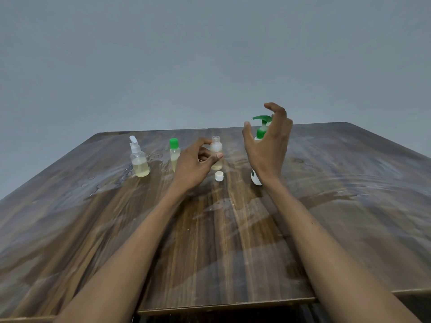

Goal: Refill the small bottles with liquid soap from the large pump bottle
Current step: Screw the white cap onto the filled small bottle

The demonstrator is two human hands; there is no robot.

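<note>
An uncapped small clear bottle stands mid-table, and my left hand pinches it between thumb and fingers. Its white cap lies on the wood just in front. To the right stands the large pump bottle with a green pump head and white body. My right hand hovers in front of it with fingers spread and loosely curved over the pump, gripping nothing; it hides most of the bottle's body. Further left are a green-capped small bottle and a clear bottle with a white flip-top, both holding yellowish liquid.
The wooden table has wet streaks and droplets around the bottles. Its near edge runs along the bottom of the view. A plain grey wall rises behind the far edge.
</note>
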